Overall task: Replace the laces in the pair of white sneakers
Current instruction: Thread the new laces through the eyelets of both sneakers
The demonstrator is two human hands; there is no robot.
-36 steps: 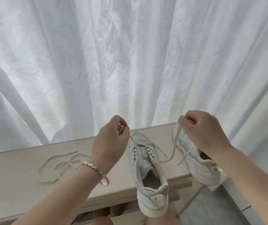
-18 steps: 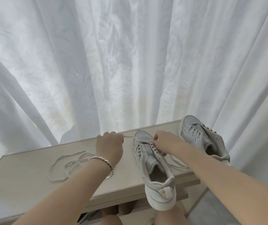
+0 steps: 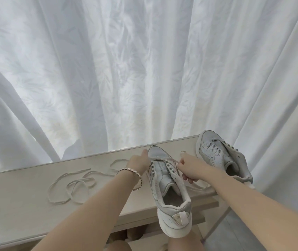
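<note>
- White curtain [image 3: 144, 69] behind one table [image 3: 27, 211].
- Two sneakers: near sneaker [image 3: 164, 180] at 6 o'clock, far sneaker [image 3: 215, 154] at 3.
- One loose lace [image 3: 77, 182] at 9 o'clock.
- Your right hand [image 3: 189, 169] pinches the threaded lace [image 3: 162, 159]; left hand [image 3: 139, 163] grip: cannot tell.

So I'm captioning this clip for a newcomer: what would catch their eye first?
The sheer white curtain fills most of the view. Below it, the left hand and right hand stretch a white lace across a white sneaker whose heel overhangs the front edge of the pale wooden table. A second white sneaker stands at the table's far right; a loose white lace lies coiled at left.
</note>
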